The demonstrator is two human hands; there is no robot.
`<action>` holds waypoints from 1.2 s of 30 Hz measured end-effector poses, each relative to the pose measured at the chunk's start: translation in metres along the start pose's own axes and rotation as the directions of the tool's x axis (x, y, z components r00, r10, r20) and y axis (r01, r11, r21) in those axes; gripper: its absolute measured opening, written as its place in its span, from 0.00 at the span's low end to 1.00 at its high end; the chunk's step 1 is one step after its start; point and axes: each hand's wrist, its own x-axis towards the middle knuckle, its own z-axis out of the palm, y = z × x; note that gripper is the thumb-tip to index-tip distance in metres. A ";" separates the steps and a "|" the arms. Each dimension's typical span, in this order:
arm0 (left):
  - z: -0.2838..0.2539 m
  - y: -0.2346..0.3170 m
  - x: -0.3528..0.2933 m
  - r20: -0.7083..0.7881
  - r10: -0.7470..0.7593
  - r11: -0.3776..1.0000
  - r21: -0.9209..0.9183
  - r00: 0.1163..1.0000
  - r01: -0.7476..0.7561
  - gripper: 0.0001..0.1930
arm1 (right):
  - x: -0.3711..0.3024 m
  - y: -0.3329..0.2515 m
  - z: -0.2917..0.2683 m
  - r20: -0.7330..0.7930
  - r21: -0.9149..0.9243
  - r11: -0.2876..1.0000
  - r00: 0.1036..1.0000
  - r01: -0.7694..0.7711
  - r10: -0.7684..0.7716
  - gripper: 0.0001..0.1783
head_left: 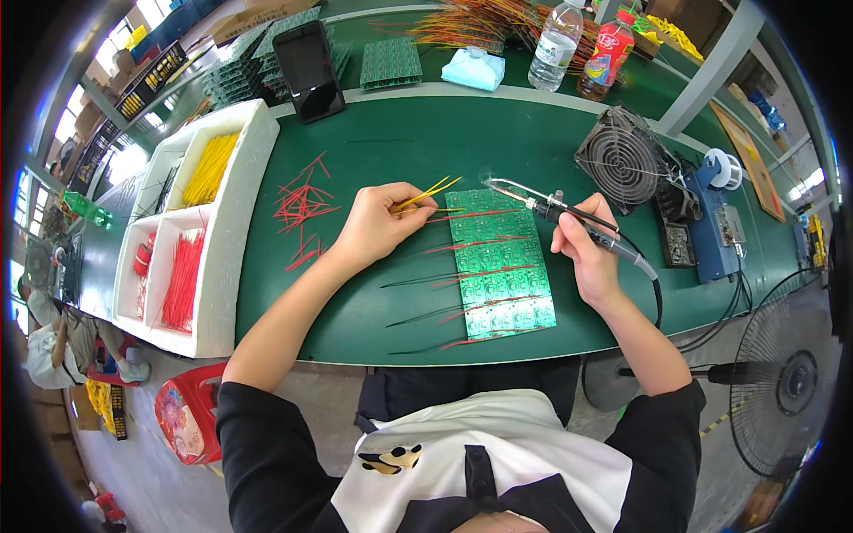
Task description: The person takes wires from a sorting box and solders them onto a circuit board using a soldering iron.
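My left hand (pixel 384 219) pinches a few yellow wires (pixel 435 189), their ends fanning over the upper left corner of a green circuit board panel (pixel 506 294). Red wires (pixel 484 242) and black wires (pixel 418 279) lie across the panel in rows, sticking out past its left edge. In my right hand (pixel 588 249) is a soldering iron (pixel 553 211), held like a pen. Its bent metal tip is over the panel's top edge, with a wisp of smoke beside it; whether it touches the board I cannot tell.
A white foam box (pixel 222 258) of yellow and red wires stands left, near loose red wires (pixel 306 204). Behind are a phone (pixel 307 71), tissue pack (pixel 474 68), water bottle (pixel 557 46) and red-labelled drink bottle (pixel 608 55). A small fan (pixel 620 155) and blue soldering station (pixel 711 222) stand right.
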 end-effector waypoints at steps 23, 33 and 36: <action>0.001 -0.006 0.001 -0.045 0.024 1.000 0.016 0.999 -0.023 0.07 | -0.007 0.001 0.008 0.143 -0.075 0.996 0.989 -0.038 0.049 0.12; 0.000 -0.001 0.000 -0.009 -0.023 0.997 0.071 1.000 0.024 0.06 | -0.009 -0.001 0.008 0.146 -0.051 0.998 0.988 -0.040 0.047 0.12; -0.001 -0.001 0.000 -0.009 -0.020 0.997 0.074 1.000 0.020 0.06 | -0.009 -0.001 0.008 0.127 -0.039 0.999 0.992 -0.011 0.016 0.11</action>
